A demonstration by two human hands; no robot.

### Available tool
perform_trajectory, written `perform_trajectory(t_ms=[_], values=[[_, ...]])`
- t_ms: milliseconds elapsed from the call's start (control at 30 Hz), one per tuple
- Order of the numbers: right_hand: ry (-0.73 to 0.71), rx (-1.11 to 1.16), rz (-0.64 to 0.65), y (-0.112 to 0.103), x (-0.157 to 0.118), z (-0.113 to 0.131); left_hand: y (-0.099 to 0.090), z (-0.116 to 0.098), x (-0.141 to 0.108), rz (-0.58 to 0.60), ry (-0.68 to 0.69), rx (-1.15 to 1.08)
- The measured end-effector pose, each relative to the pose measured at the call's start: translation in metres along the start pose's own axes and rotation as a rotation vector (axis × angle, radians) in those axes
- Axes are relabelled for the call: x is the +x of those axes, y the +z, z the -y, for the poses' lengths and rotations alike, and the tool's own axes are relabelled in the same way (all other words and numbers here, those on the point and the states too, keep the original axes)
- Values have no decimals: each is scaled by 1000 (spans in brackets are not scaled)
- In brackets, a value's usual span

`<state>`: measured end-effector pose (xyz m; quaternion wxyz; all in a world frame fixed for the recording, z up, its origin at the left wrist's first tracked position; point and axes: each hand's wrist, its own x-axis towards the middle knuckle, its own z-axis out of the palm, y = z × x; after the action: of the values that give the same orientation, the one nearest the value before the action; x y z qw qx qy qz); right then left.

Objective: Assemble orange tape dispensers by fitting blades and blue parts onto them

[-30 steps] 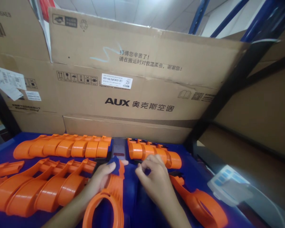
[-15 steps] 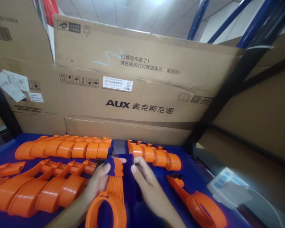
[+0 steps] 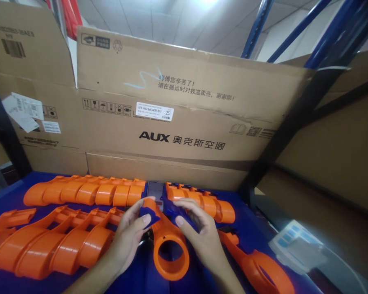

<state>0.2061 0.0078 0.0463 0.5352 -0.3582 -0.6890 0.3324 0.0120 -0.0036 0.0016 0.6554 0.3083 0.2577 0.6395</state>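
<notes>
Between my hands is an orange plastic tape dispenser body (image 3: 171, 232), its round ring toward me and its narrow tip pointing away. My left hand (image 3: 130, 230) is closed at that tip, thumb pressed on a blue jagged-edged piece (image 3: 149, 217) lying over the orange. My right hand (image 3: 199, 224) is curled round another dark blue piece (image 3: 175, 210) just right of the tip; whether the two blue parts join is hidden. To the right lies a separate orange dispenser (image 3: 257, 265) with a dark part near its end.
Overlapping orange dispensers form a back-left row (image 3: 87, 192), a front-left row (image 3: 52, 249) and a back-right row (image 3: 202, 202). They lie on a blue surface (image 3: 239, 232). Behind stands a large cardboard sheet (image 3: 184, 122). A pale device (image 3: 297, 245) is at right, beside a dark shelf post (image 3: 272, 134).
The orange dispenser in my hands has turned, its ring swinging right and coming to face me. My right fingers have curled further round the blue piece. The view has shifted slightly.
</notes>
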Motion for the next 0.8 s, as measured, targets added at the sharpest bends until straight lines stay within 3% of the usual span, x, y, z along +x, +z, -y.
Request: perform_trajectory(t_ms=[333, 800], values=[[-80, -47, 33, 1, 0, -4, 5, -2, -3, -8, 51, 72], [-8, -65, 67, 5, -4, -1, 7, -6, -4, 49, 82, 63]])
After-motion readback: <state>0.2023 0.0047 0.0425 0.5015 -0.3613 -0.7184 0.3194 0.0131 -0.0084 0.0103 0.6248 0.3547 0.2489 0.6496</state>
